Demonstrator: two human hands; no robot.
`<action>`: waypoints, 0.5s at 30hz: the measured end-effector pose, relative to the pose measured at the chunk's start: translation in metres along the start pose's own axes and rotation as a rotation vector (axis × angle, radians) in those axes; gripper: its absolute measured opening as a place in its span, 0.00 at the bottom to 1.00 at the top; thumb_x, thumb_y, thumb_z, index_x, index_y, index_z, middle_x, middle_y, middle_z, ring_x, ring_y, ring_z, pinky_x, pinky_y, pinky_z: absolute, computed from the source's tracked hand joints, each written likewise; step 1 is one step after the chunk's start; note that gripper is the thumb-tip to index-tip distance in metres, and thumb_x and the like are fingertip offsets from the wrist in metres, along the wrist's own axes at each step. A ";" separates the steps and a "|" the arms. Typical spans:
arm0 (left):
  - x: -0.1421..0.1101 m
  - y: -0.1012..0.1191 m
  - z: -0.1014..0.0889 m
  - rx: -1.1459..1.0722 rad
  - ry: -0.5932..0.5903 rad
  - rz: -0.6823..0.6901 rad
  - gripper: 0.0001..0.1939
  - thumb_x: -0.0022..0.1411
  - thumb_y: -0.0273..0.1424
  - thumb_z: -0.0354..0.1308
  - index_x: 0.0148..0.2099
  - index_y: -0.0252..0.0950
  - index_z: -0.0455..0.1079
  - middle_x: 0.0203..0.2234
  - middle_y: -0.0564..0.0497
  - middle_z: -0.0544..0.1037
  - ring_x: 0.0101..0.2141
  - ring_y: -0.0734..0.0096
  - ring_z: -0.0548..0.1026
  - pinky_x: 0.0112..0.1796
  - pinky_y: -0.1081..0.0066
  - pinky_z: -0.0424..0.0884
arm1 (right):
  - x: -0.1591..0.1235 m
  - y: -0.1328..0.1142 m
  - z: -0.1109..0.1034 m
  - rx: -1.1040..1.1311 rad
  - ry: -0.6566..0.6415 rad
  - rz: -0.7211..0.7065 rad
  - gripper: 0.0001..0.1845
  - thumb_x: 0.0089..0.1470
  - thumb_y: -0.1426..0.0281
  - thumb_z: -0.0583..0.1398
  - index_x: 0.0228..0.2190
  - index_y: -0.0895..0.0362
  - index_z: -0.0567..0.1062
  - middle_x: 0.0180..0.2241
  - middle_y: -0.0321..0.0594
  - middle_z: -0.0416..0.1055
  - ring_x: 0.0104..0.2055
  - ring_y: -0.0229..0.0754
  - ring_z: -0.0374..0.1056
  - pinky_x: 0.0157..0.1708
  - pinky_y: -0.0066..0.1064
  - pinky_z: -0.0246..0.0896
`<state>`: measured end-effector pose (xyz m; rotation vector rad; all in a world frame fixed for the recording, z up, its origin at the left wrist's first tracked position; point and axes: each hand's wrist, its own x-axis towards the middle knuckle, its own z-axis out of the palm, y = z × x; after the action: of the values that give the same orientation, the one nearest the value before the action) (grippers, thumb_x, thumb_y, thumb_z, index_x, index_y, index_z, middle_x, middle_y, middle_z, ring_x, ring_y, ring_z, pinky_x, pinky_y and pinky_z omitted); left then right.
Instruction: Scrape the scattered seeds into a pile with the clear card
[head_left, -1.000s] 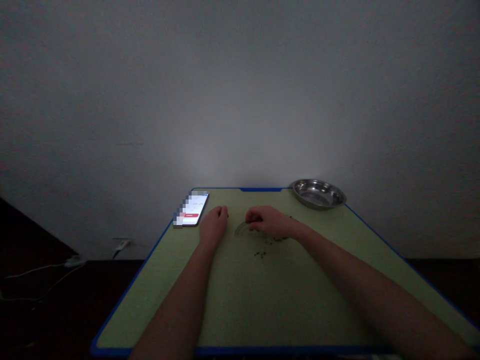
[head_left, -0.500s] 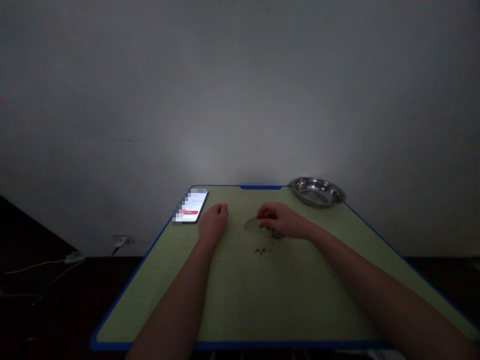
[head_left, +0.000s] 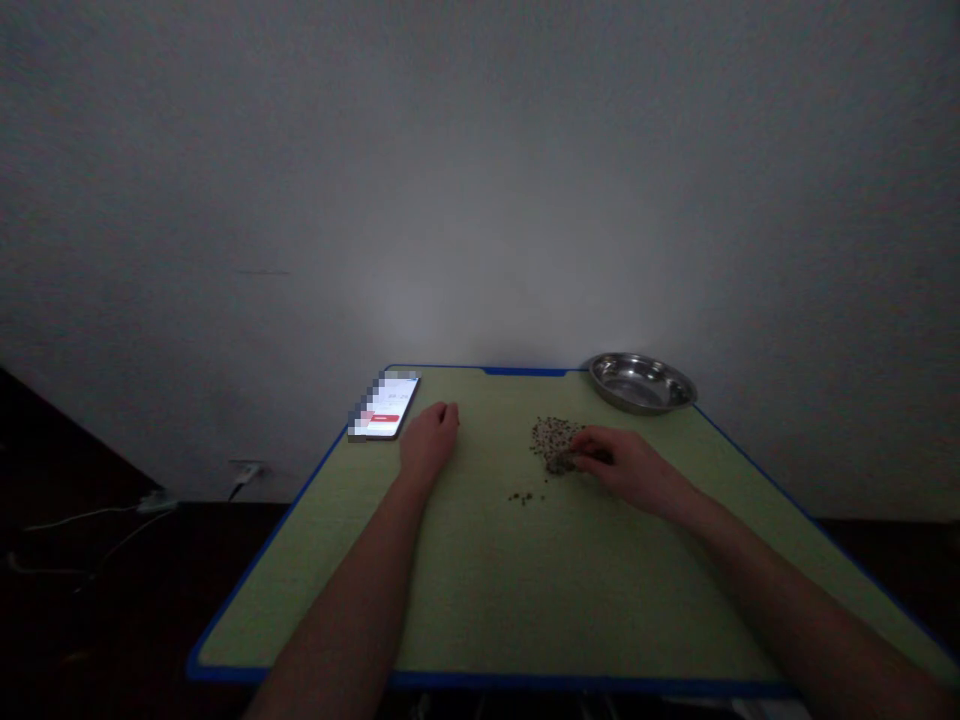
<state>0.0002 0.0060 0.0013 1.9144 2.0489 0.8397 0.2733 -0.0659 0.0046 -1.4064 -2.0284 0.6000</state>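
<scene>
My left hand (head_left: 430, 440) rests on the table beside the phone, its fingers curled closed. A tiny dark spot shows at its fingertips; what it is, I cannot tell. My right hand (head_left: 622, 465) is at the right edge of a pile of small dark grains (head_left: 555, 440), thumb and fingers pressed together. Whatever these fingers hold is too dim and small to make out. The grains lie loosely spread at the far side and denser near the fingertips. Nearer to me, several loose grains (head_left: 525, 497) lie apart from the pile.
A lit phone (head_left: 386, 408) lies at the table's far left. The round steel bowl (head_left: 641, 385) stands at the far right corner. The pale green table (head_left: 480, 600) has a blue edge and meets a grey wall. Cables (head_left: 90, 520) run along the floor at left.
My right hand has moved right and a little toward me, uncovering the pile of grains. A faint curved see-through thing at its fingers earlier no longer shows. My left hand has stayed in place.
</scene>
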 end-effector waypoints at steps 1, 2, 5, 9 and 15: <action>0.000 0.000 0.000 0.001 -0.002 -0.002 0.21 0.64 0.40 0.40 0.31 0.38 0.72 0.30 0.47 0.78 0.33 0.65 0.73 0.32 0.70 0.61 | 0.000 0.001 0.002 0.003 0.000 0.006 0.05 0.52 0.70 0.58 0.32 0.56 0.73 0.30 0.39 0.77 0.31 0.42 0.71 0.32 0.32 0.62; 0.000 0.000 0.000 0.002 -0.002 -0.003 0.21 0.64 0.40 0.40 0.31 0.38 0.72 0.30 0.47 0.78 0.33 0.65 0.73 0.32 0.70 0.61 | 0.001 0.002 0.003 0.007 -0.002 0.010 0.05 0.51 0.71 0.58 0.32 0.55 0.74 0.30 0.39 0.77 0.31 0.42 0.71 0.32 0.32 0.62; 0.000 0.000 0.000 0.000 0.000 -0.005 0.22 0.64 0.40 0.40 0.31 0.38 0.72 0.30 0.47 0.78 0.32 0.66 0.73 0.31 0.70 0.60 | 0.000 0.004 0.005 0.022 -0.012 0.011 0.06 0.51 0.70 0.58 0.33 0.55 0.74 0.30 0.39 0.77 0.32 0.42 0.71 0.32 0.32 0.62; 0.000 0.000 0.000 -0.002 0.008 0.000 0.21 0.64 0.40 0.41 0.30 0.38 0.72 0.29 0.47 0.78 0.32 0.65 0.73 0.31 0.69 0.60 | -0.005 0.002 0.004 0.037 -0.050 0.003 0.06 0.51 0.71 0.58 0.33 0.55 0.74 0.31 0.38 0.76 0.32 0.40 0.70 0.32 0.31 0.61; 0.001 -0.001 0.001 0.013 -0.004 0.009 0.21 0.63 0.40 0.40 0.30 0.38 0.71 0.29 0.47 0.77 0.32 0.65 0.72 0.31 0.69 0.59 | -0.009 -0.006 0.006 0.090 -0.124 0.015 0.07 0.49 0.73 0.59 0.33 0.56 0.75 0.29 0.36 0.75 0.31 0.40 0.70 0.31 0.30 0.61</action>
<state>-0.0004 0.0067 0.0003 1.9325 2.0501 0.8263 0.2673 -0.0767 0.0024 -1.3631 -2.0607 0.7933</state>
